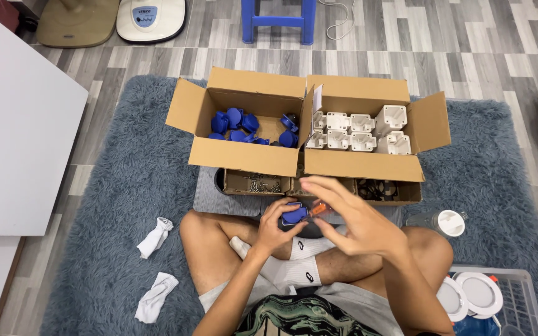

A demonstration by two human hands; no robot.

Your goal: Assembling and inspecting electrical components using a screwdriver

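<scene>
— Over the crossed legs, what has the left hand [276,225] got?
— A blue part [294,214], pinched in curled fingers, just above the lap.
— And the right hand [351,219]?
— Just right of the part, fingers spread and blurred. An orange tool [319,208] shows under them, its long axis pointing left at the part, tip almost touching. How firmly it is held, I cannot tell.
— Which hand is nearer the part?
— The left; it has it.
— Beyond the hands?
— A small tray with screws [261,183], then two open boxes: blue parts [244,124] ahead-left, white housings [353,130] ahead-right. Left of the left hand, two socks [155,236] on the rug [126,186].
</scene>
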